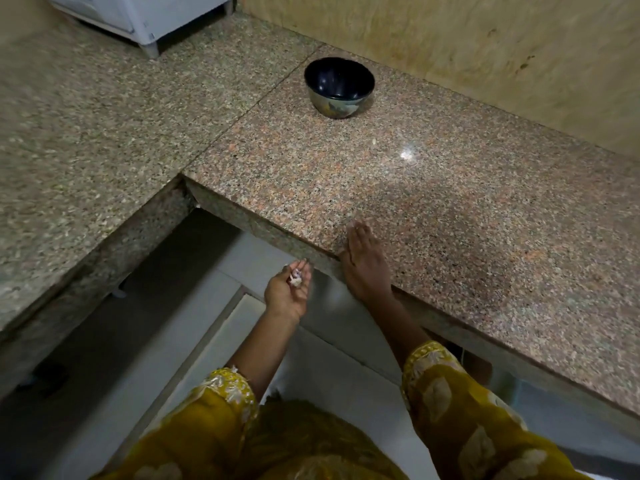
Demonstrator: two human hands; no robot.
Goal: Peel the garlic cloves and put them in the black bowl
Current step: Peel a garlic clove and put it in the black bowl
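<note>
Yellow-sleeved left hand (pixel 286 294) cups garlic bits (pixel 296 278) just below the counter (pixel 450 209) edge, likely catching sweepings from the flat right hand (pixel 363 263) atop it.

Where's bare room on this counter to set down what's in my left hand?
Widest bare stretch: the pinkish counter between the black bowl and your right hand, continuing rightward. The grey slab left of the seam is bare up to the white appliance. Tightest: the front edge, where the right hand lies flat and the left hand cups garlic bits below.
</note>
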